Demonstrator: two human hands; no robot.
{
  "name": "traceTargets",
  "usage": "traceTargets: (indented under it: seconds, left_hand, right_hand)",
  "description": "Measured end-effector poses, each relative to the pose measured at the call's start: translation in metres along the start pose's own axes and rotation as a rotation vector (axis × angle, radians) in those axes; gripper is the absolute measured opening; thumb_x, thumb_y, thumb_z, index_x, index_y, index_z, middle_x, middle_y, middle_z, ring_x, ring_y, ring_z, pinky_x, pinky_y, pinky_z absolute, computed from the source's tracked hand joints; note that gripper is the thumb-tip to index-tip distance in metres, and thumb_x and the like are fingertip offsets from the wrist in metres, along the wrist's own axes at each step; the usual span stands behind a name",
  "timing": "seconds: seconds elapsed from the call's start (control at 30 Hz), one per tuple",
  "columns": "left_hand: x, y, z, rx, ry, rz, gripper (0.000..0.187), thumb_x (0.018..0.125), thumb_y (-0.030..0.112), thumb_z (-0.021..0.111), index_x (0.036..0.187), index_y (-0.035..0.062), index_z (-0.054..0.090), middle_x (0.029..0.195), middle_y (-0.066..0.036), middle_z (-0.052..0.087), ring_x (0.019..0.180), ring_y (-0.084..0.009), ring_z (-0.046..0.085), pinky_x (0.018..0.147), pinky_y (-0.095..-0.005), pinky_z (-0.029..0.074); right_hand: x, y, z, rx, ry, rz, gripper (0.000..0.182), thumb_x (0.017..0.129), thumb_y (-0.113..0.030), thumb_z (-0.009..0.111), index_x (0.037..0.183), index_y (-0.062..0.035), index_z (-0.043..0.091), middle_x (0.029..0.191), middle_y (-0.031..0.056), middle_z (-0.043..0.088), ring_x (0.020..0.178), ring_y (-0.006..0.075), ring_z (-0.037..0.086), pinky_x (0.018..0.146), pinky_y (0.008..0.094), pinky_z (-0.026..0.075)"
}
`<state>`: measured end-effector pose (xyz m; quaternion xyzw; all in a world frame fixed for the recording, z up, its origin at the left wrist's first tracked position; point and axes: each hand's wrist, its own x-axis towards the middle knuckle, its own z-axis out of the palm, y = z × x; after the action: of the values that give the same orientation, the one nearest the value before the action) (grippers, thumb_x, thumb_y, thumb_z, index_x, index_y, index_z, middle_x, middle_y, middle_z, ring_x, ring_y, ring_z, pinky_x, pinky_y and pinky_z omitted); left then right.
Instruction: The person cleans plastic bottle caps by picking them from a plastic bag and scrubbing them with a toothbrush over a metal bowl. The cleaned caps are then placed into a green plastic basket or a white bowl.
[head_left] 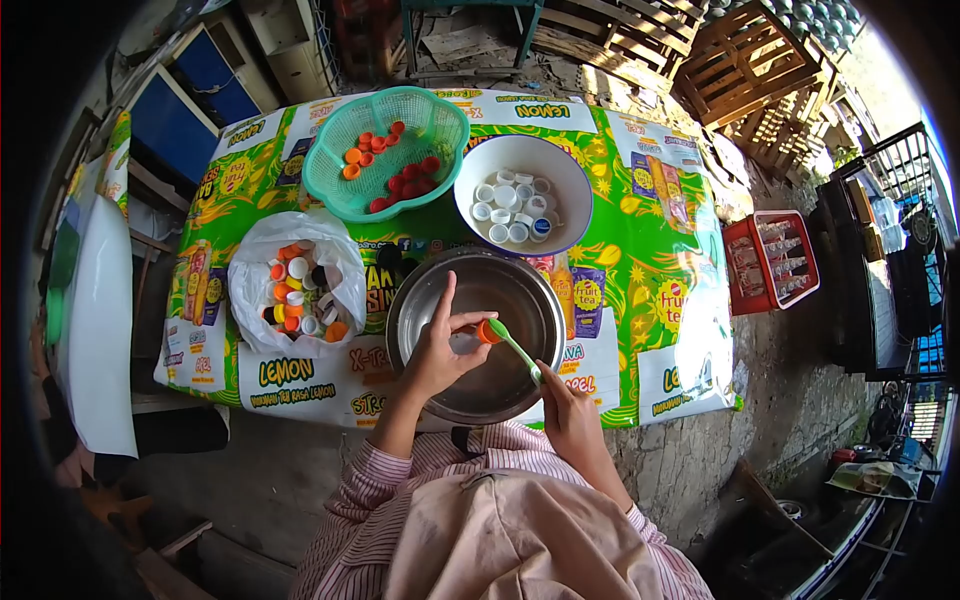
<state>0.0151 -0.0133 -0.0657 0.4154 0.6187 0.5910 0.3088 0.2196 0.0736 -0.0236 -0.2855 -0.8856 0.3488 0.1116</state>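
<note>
Over a steel bowl (400, 300) at the table's front edge, my left hand (436, 358) pinches an orange bottle cap (486, 333) between thumb and fingers, its index finger pointing up. My right hand (572, 412) grips a green-and-white toothbrush (521, 355) by the handle end, with the brush head at the cap. White caps, one with a blue top, lie in a white enamel bowl (574, 185). A green mesh basket (322, 172) holds orange and red caps. Mixed caps sit in a white plastic bag (256, 245) to the left.
A printed green-and-yellow sheet (650, 270) covers the table. Dark caps (388, 257) rest between the bag and the steel bowl. A red crate (745, 268) with glass bottles stands off the right edge. Wooden crates (745, 60) are stacked behind.
</note>
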Motion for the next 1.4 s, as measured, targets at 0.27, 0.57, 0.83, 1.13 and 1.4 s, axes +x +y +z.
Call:
traceTargets:
  seconds: [0.27, 0.57, 0.83, 1.13, 1.4]
  left_hand:
    - [0.003, 0.004, -0.003, -0.137, -0.022, -0.011, 0.102, 0.077, -0.001, 0.065, 0.144, 0.0094, -0.012, 0.112, -0.018, 0.061, 0.102, -0.0205, 0.061, 0.093, -0.0319, 0.045]
    - [0.004, 0.002, 0.001, -0.326, 0.039, 0.030, 0.102, 0.078, -0.005, 0.064, 0.144, 0.0096, -0.012, 0.118, -0.019, 0.056, 0.105, -0.0218, 0.059, 0.092, -0.0328, 0.046]
    - [0.002, 0.008, 0.004, -0.497, 0.008, -0.007, 0.071, 0.091, 0.007, 0.052, 0.145, 0.0070, 0.005, 0.129, -0.019, 0.048, 0.113, -0.0228, 0.054, 0.096, -0.0351, 0.043]
    - [-0.001, -0.008, 0.004, -0.760, -0.047, -0.105, 0.033, 0.097, 0.019, 0.043, 0.126, 0.0026, 0.044, 0.125, -0.014, 0.051, 0.116, -0.0196, 0.050, 0.100, -0.0346, 0.041]
    - [-0.002, 0.001, 0.005, -0.609, -0.048, -0.110, 0.037, 0.098, 0.021, 0.040, 0.129, 0.0010, 0.042, 0.124, -0.014, 0.052, 0.116, -0.0194, 0.050, 0.098, -0.0349, 0.042]
  right_hand:
    - [-0.001, -0.006, 0.006, 0.200, -0.020, 0.056, 0.038, 0.086, -0.005, 0.052, 0.124, -0.0069, 0.051, 0.067, 0.0248, 0.059, 0.060, 0.0378, 0.060, 0.050, 0.0447, 0.045]
    - [0.003, -0.017, 0.003, 0.168, 0.077, 0.044, 0.038, 0.087, -0.005, 0.052, 0.125, -0.0044, 0.049, 0.070, 0.0258, 0.060, 0.063, 0.0391, 0.061, 0.053, 0.0434, 0.045]
    - [0.006, -0.027, -0.005, 0.267, -0.022, 0.083, 0.038, 0.087, -0.003, 0.051, 0.125, -0.0018, 0.048, 0.072, 0.0268, 0.060, 0.063, 0.0403, 0.060, 0.053, 0.0422, 0.045]
    - [0.006, -0.025, 0.000, 0.180, 0.071, 0.033, 0.040, 0.087, -0.003, 0.051, 0.127, -0.0045, 0.048, 0.072, 0.0268, 0.059, 0.062, 0.0398, 0.060, 0.053, 0.0437, 0.045]
    - [0.008, -0.028, -0.001, 0.175, 0.067, 0.045, 0.040, 0.087, -0.004, 0.052, 0.127, -0.0050, 0.048, 0.073, 0.0258, 0.060, 0.060, 0.0391, 0.060, 0.050, 0.0438, 0.045]
